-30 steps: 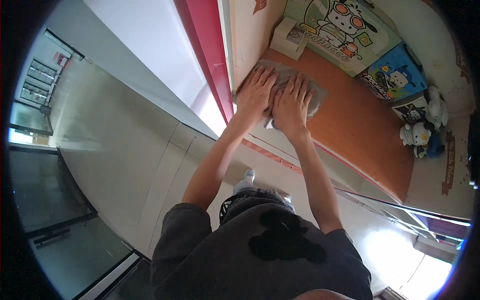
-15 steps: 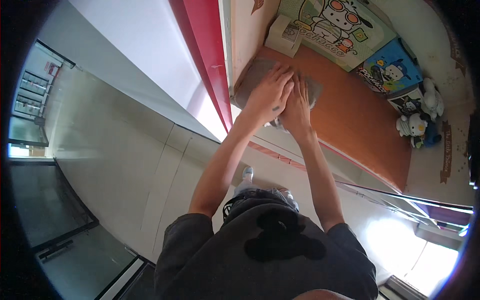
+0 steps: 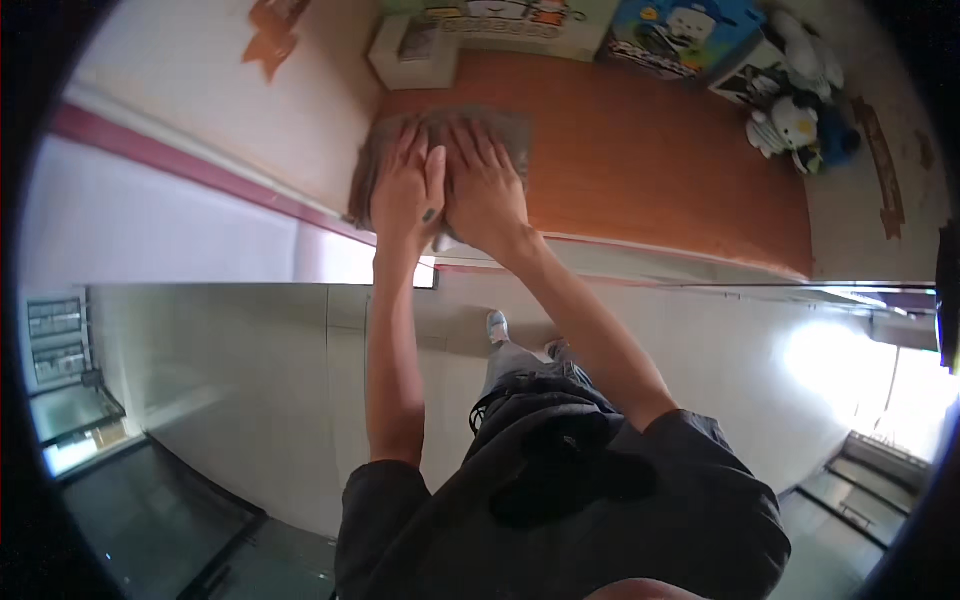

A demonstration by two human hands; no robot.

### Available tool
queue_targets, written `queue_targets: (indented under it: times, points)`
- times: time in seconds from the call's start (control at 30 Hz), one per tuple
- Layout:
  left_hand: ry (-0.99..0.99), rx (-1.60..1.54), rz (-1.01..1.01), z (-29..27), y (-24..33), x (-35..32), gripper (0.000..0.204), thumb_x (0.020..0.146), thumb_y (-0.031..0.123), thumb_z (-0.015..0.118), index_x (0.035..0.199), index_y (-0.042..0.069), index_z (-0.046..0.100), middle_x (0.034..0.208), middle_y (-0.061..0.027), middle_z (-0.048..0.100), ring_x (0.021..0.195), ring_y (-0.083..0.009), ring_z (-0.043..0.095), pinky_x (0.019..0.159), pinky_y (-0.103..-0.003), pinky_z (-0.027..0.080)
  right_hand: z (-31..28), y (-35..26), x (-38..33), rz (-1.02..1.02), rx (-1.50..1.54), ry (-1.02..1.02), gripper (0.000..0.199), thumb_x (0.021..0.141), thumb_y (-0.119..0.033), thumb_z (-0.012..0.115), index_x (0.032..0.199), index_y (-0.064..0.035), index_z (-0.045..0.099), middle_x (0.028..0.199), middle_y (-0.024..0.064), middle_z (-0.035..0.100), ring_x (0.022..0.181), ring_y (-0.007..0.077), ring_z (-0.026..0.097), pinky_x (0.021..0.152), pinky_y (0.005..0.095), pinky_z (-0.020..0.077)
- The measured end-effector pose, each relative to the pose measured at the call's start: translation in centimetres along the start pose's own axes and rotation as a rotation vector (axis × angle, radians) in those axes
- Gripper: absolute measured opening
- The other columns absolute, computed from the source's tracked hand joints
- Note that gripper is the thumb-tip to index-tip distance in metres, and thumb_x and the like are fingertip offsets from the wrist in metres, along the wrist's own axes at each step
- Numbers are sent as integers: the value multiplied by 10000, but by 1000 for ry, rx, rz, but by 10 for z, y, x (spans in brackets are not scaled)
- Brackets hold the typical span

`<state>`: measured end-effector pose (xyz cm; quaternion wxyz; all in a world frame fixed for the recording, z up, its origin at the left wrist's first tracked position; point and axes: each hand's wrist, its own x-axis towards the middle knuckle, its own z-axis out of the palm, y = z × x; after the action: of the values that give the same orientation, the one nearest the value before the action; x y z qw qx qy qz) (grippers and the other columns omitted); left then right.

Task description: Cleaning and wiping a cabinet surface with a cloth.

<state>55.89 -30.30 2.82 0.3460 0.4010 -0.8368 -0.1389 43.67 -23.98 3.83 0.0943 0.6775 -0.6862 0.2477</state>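
Note:
A grey-brown cloth (image 3: 517,140) lies spread at the left end of an orange-brown shelf (image 3: 650,160). My left hand (image 3: 408,195) presses flat on the cloth, its fingers stretched forward and its thumb alongside my right hand. Right beside it, my right hand (image 3: 487,195) also rests flat on the cloth with fingers extended. Both palms face down, so the cloth's middle is hidden under them. The cloth reaches the shelf's left wall and its front edge, where a light bit shows below my hands.
A small cream box (image 3: 415,68) stands behind the cloth. Farther along the back are a green cartoon box (image 3: 510,25), a blue cartoon box (image 3: 680,35) and several plush toys (image 3: 790,125) at the right. A white wall (image 3: 300,130) bounds the shelf on the left.
The view has turned, so the shelf now runs nearly level across the picture. My hands, earlier pressed closer together with fingers overlapping, lie more side by side on the cloth.

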Motion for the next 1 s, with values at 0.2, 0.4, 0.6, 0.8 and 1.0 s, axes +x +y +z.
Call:
queue_targets:
  times: [0.2, 0.4, 0.6, 0.8, 1.0]
  points:
    - [-66, 12, -152, 17, 51, -5, 647, 1139, 441, 284, 1468, -40, 567, 1571, -207, 535, 1494, -397, 438, 1275, -462, 286, -26, 42, -16, -85, 144, 92, 502, 1002, -265, 576, 1439, -19, 598, 1545, 171, 555, 1471, 375, 458, 1226, 478, 355]
    - [-82, -75, -89, 63, 137, 0, 710, 1146, 490, 232, 1505, -51, 522, 1584, -248, 505, 1496, -410, 436, 1273, -512, 281, -55, 143, -47, -215, 33, 82, 460, 995, -278, 614, 1402, -64, 642, 1521, 149, 576, 1448, 367, 481, 1207, 479, 381]
    - [-99, -416, -97, 93, 205, 5, 698, 1155, 489, 228, 1510, -38, 519, 1576, -246, 516, 1461, -407, 476, 1255, -506, 290, -95, 229, -76, -382, -118, 84, 394, 996, -297, 631, 1331, -99, 689, 1500, 130, 590, 1437, 361, 494, 1184, 493, 405]
    - [-280, -523, -452, 84, 203, 6, 721, 1148, 532, 239, 1481, -41, 521, 1541, -243, 530, 1408, -370, 502, 1217, -472, 318, -112, 164, -51, 207, 521, -42, 475, 1101, -391, 521, 1418, -44, 586, 1434, 160, 618, 1355, 361, 559, 1104, 436, 478]
    - [-250, -613, -446, 105, 206, 8, 799, 1126, 611, 164, 1374, -38, 559, 1416, -222, 583, 1271, -352, 536, 1152, -439, 340, -92, 164, -60, 243, 597, 65, 506, 1104, -446, 508, 1402, -41, 565, 1368, 173, 634, 1230, 366, 607, 1009, 430, 506]
